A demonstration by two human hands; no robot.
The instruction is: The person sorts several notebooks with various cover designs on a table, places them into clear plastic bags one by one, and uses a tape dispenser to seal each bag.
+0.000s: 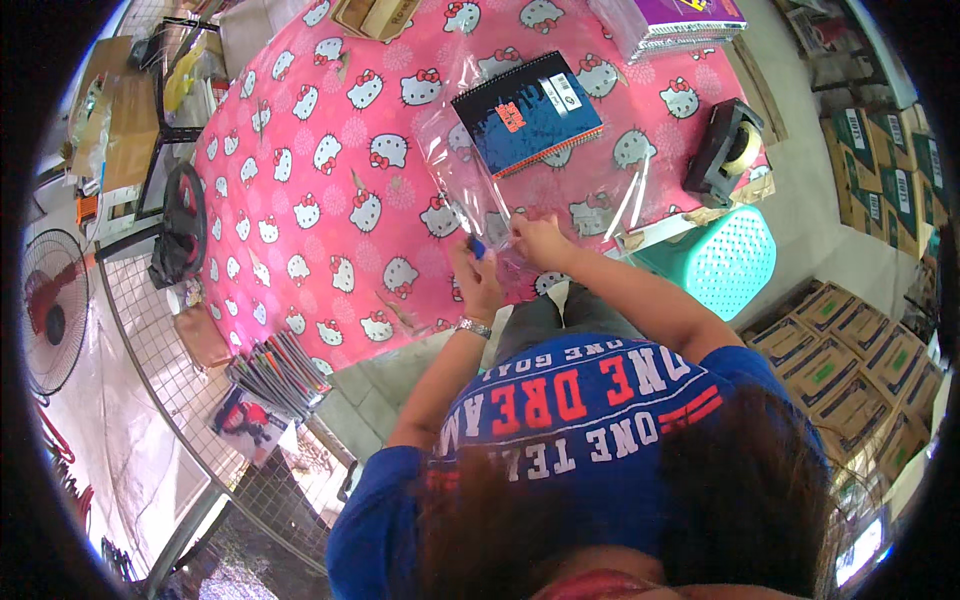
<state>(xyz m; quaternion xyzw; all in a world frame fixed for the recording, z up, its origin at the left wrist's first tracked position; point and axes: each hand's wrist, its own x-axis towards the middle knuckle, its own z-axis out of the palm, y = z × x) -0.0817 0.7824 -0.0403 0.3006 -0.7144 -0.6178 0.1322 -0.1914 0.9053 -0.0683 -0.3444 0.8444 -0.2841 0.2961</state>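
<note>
A sheet of clear plastic film (610, 205) lies over the near part of the table. On it rests a stack of dark blue spiral notebooks (528, 125) with orange lettering and a white label. My left hand (480, 285), with a metal watch at its wrist, is closed around a small blue object (476, 246) of unclear kind, close to the film's near left edge. Just right of it, my right hand (540, 243) is closed, its fingers pinching the film's near edge below the notebooks.
A pink cartoon-cat cloth (300, 180) covers the table. A black tape dispenser (725, 155) sits at its right edge, above a turquoise stool (725, 265). Purple-covered books (690, 25) lie at the far right. Cartons (850, 360) are stacked on the right; a fan (55, 310) stands left.
</note>
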